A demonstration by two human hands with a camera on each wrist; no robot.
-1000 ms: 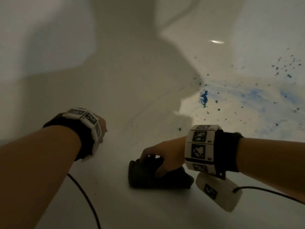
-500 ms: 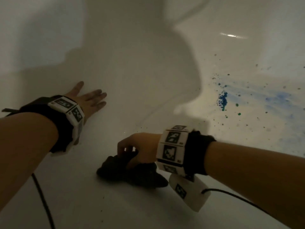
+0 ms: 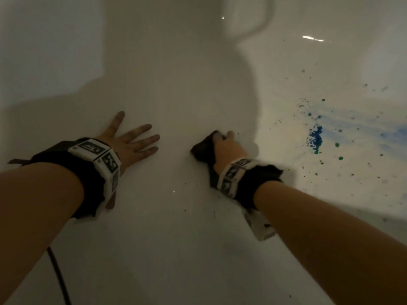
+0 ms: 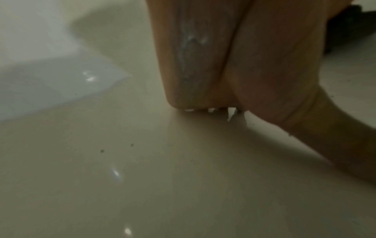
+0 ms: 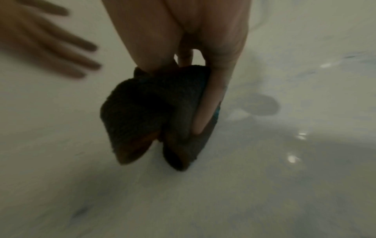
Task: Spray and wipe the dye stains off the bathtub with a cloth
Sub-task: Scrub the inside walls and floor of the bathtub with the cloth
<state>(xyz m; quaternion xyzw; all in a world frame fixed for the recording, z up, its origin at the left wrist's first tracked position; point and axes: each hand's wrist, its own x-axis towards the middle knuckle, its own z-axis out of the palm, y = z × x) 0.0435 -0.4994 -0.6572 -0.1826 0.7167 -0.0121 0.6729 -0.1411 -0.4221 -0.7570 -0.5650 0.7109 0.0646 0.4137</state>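
My right hand point(image 3: 224, 146) grips a dark bunched cloth point(image 3: 203, 148) and holds it against the white bathtub point(image 3: 176, 84) floor, in the shadowed middle. In the right wrist view the fingers and thumb curl round the cloth point(image 5: 154, 116). Blue and green dye stains point(image 3: 316, 139) speckle and smear the lit tub surface to the right of that hand. My left hand point(image 3: 130, 142) lies flat on the tub floor at the left with fingers spread, holding nothing; the left wrist view shows its palm point(image 4: 234, 64) pressed to the surface.
A black cable point(image 3: 57, 276) trails from my left wrist across the tub floor at lower left. A few dark specks point(image 3: 214, 214) dot the floor near my right wrist. The tub wall curves up at the far end.
My right hand has pushed the cloth forward, away from me, across the tub floor. The left hand has come down flat onto the tub surface with fingers spread.
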